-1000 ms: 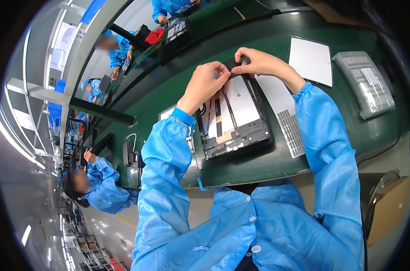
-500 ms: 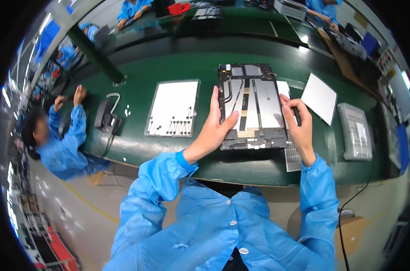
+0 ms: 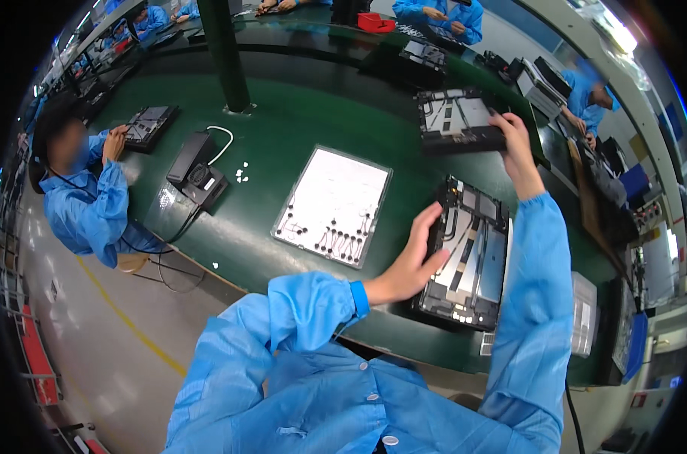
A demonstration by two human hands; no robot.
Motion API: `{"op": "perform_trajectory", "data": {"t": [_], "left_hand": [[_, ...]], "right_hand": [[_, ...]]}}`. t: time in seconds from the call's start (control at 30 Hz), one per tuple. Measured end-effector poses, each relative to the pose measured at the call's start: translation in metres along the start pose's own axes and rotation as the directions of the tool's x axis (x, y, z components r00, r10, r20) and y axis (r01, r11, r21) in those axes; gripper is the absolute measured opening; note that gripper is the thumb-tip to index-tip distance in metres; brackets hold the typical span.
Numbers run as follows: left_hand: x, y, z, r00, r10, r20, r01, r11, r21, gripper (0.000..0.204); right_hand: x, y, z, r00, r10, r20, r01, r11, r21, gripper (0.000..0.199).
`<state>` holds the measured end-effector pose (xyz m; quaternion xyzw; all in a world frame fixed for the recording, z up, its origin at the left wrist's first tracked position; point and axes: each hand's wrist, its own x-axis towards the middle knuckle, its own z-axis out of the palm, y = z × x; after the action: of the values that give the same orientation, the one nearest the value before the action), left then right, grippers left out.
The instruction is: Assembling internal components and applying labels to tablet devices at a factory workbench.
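Note:
An opened tablet [image 3: 464, 261], its silver battery plates and black circuit parts exposed, lies on the green bench in front of me. My left hand [image 3: 407, 265] is at its left edge, fingers along the side and thumb over the top. Farther off to the right, my right hand [image 3: 519, 147] grips the near right corner of a second opened tablet [image 3: 453, 117]. Its thumb side shows on top; the fingers underneath are hidden. Left of the near tablet, a white sheet in a clear tray [image 3: 332, 197] carries several small black round-headed pieces with thin leads.
A black power adapter [image 3: 192, 163] with cables stands on the left, by scattered white bits [image 3: 242, 172]. A green post [image 3: 226, 64] rises behind. One co-worker [image 3: 86, 181] handles another tablet at left; others work across the bench. A clear-wrapped pack [image 3: 583, 314] lies beyond my right sleeve.
My right hand has left the near tablet's right side and reached forward to a second tablet, which it now grips. My left hand stays at the near tablet. The whole view has turned.

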<state>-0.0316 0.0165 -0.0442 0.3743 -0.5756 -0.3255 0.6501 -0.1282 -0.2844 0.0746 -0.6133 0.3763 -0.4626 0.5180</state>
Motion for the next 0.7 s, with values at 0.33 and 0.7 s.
{"op": "perform_trajectory", "data": {"t": [0.33,0.7], "left_hand": [[-0.002,0.01,-0.01,1.0,-0.002,0.025,0.001,0.999,0.038,0.07],[0.022,0.023,-0.017,0.961,0.277,-0.015,-0.269,0.943,0.198,0.054]], "right_hand": [[0.044,0.09,0.048,0.932,-0.327,0.155,0.35,0.7,-0.622,0.044],[-0.143,-0.067,-0.12,0.958,-0.214,-0.192,0.238,0.965,0.109,0.036]]}}
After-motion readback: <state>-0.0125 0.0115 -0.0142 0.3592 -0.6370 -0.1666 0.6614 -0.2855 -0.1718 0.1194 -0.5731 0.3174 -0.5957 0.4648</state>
